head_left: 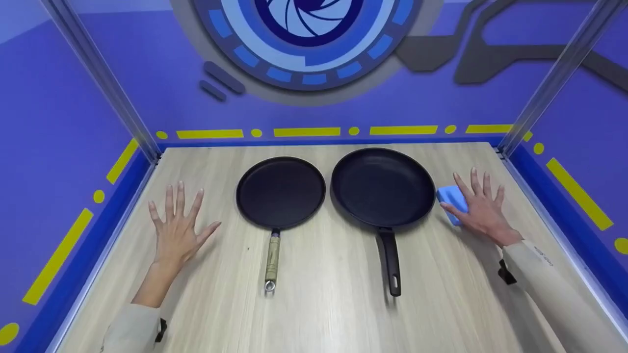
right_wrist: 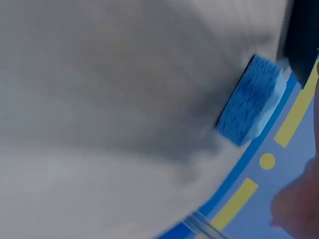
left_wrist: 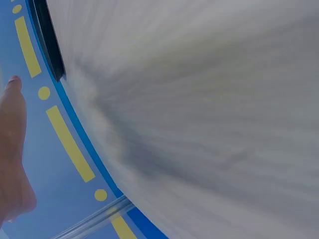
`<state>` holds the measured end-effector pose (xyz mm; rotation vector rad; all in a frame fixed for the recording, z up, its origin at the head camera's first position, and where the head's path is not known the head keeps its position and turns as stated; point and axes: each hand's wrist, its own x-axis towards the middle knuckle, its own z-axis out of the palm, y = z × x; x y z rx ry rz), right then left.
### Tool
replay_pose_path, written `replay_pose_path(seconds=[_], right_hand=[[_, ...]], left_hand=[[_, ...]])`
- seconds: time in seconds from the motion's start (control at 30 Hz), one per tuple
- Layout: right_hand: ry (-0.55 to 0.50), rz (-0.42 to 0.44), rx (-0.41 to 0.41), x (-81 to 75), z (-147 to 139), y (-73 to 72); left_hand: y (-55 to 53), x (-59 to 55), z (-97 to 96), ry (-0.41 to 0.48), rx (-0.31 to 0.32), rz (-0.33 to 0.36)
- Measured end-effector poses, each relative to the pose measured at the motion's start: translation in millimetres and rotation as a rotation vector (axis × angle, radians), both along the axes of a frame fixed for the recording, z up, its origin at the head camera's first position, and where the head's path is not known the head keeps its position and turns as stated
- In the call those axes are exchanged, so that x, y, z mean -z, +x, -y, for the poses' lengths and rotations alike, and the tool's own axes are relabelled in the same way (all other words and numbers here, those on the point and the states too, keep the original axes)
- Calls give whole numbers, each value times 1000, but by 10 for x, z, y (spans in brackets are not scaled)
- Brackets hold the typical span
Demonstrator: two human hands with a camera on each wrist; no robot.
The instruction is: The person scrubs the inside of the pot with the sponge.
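Note:
My left hand (head_left: 176,235) is spread with straight fingers over the left side of the table, holding nothing. To its right lies a flat, shallow black crepe pan (head_left: 280,192) with a wood-look handle (head_left: 272,257) pointing toward me. A larger, deeper black frying pan (head_left: 382,186) sits beside it, its black handle (head_left: 391,264) also facing the near side. My right hand (head_left: 483,208) has its fingers spread and partly overlaps a blue sponge (head_left: 450,198) right of the frying pan. In the right wrist view, the sponge (right_wrist: 251,99) stands on the table, apart from the hand (right_wrist: 296,199).
A wood-grain table (head_left: 324,314) carries everything. Blue panels with yellow marks (head_left: 306,132) close off its back and both sides, with metal posts (head_left: 110,93) at the rear corners.

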<state>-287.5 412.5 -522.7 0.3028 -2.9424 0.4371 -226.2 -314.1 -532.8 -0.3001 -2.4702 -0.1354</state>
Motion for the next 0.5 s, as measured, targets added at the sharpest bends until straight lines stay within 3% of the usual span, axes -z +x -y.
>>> replay_pose_path(seconds=[0.13,0.33,0.5], right_hand=[[-152,101,-10,24,51,8],[-222,196,-30,24,68,25],[-223,205,-38,45,92,22]], left_hand=[[16,-8,-70,106,-22,169],[62,-104,-271,316,6,463],[123,-210,-509,418,75,582]])
